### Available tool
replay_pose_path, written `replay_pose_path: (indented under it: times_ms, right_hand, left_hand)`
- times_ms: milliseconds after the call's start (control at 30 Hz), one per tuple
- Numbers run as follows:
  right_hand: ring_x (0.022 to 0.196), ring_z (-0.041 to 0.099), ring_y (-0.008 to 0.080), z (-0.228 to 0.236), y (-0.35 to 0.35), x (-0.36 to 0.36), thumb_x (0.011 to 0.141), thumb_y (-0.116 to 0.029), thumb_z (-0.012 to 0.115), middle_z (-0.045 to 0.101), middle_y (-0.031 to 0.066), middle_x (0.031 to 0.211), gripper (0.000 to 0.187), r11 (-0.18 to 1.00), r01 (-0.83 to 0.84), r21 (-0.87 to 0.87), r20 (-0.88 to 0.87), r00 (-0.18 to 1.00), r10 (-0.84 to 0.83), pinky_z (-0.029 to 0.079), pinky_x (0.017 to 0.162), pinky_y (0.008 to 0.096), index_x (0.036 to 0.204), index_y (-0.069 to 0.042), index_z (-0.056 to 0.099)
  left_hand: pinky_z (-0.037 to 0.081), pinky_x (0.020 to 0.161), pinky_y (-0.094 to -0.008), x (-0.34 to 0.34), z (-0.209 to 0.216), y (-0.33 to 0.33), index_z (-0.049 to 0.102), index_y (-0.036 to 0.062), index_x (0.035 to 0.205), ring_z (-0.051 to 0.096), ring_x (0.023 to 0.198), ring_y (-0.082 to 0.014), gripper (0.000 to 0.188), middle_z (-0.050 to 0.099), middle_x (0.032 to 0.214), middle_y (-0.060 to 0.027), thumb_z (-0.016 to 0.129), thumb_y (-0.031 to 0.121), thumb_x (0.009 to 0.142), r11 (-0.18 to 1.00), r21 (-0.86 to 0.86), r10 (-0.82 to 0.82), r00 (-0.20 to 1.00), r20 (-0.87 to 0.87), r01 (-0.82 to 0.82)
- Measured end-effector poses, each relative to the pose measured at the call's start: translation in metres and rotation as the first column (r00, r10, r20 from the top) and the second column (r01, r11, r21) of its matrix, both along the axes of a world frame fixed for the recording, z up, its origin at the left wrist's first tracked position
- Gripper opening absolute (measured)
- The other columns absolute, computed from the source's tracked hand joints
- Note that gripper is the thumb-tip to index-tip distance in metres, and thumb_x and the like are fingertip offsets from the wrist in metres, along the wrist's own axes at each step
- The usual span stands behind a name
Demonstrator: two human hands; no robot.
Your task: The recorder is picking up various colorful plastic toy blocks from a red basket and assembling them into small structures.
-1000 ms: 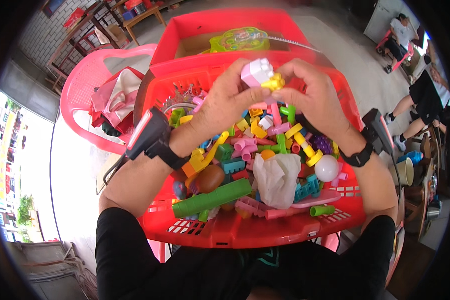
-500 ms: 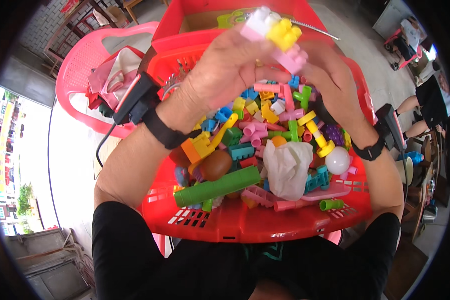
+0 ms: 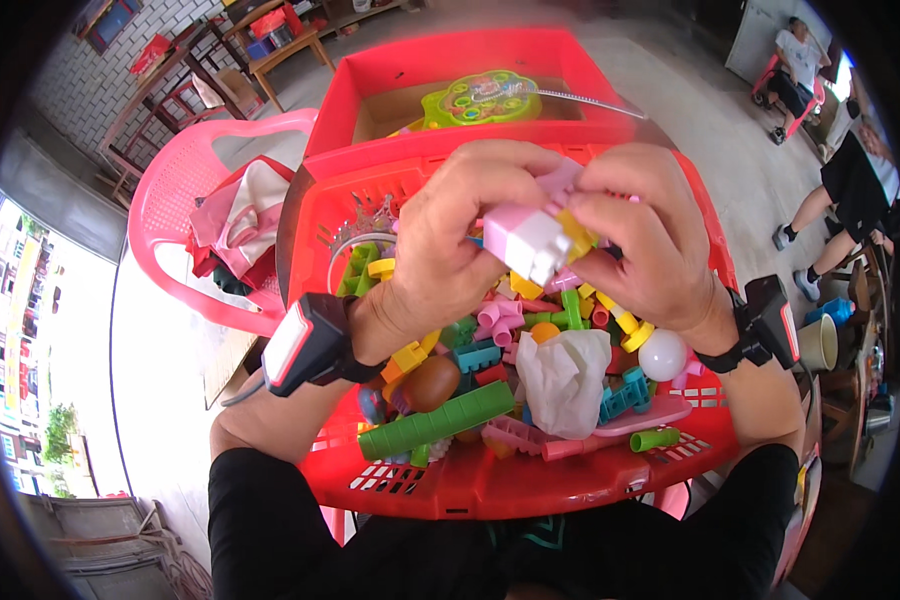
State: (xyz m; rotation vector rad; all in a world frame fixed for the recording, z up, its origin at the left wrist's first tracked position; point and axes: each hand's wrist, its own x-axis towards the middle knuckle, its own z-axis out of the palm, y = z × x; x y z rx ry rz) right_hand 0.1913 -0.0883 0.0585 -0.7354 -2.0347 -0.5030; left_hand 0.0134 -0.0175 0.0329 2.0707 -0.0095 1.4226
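Note:
Over a red plastic basket point(image 3: 450, 490) full of toys, both my hands are closed on one small cluster of joined toy building blocks point(image 3: 536, 243). White, pink and yellow blocks show in it, with the white studs facing down toward me. My left hand point(image 3: 462, 215) grips the pink and white side. My right hand point(image 3: 652, 235) pinches the yellow part, its thumb and fingers hiding some of it. Below lie a long green half-tube piece point(image 3: 438, 420), a crumpled white plastic sheet point(image 3: 562, 382), a white ball point(image 3: 663, 356) and many coloured blocks and pipe pieces.
Behind the basket stands a red box point(image 3: 440, 60) holding a green toy point(image 3: 482, 98). A pink chair point(image 3: 165, 200) with cloths point(image 3: 245, 220) on it is at the left. Two people are off to the right, one seated point(image 3: 796, 60), one nearer point(image 3: 855, 195).
My hands have come down and closer together, and the blocks have turned so their white studs point toward me. The view has tipped up, showing more of the red box.

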Motion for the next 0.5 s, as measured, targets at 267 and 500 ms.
replay_pose_path:
  times_ms: [267, 500]
  right_hand:
    - [0.081, 0.057, 0.0307, 0.0013, -0.0021, -0.0003, 0.047, -0.001, 0.075, 0.055, 0.0113, 0.096, 0.048, 0.995, -0.066, 0.077, 0.01, 0.998, 0.065, 0.048, 0.067, 0.0368, 0.091, -0.003, 0.055]
    - [0.082, 0.057, 0.0297, 0.0072, -0.0062, -0.0018, 0.053, -0.009, 0.075, 0.056, 0.012, 0.094, 0.045, 0.997, 0.012, 0.075, 0.089, 0.996, -0.018, 0.047, 0.068, 0.0378, 0.092, -0.003, 0.054]
  left_hand:
    - [0.051, 0.078, -0.0341, -0.004, 0.0038, -0.0029, 0.056, 0.0043, 0.096, 0.061, 0.094, -0.0282, 0.032, 0.059, 0.108, -0.0166, 0.07, -0.005, 0.069, 0.995, 0.095, -0.003, 0.999, 0.05, -0.002]
    - [0.051, 0.079, -0.0318, -0.0087, 0.0086, -0.0035, 0.056, 0.0032, 0.097, 0.062, 0.093, -0.0252, 0.032, 0.062, 0.105, -0.0132, 0.067, -0.006, 0.069, 0.99, 0.133, 0.047, 0.998, -0.041, -0.042]
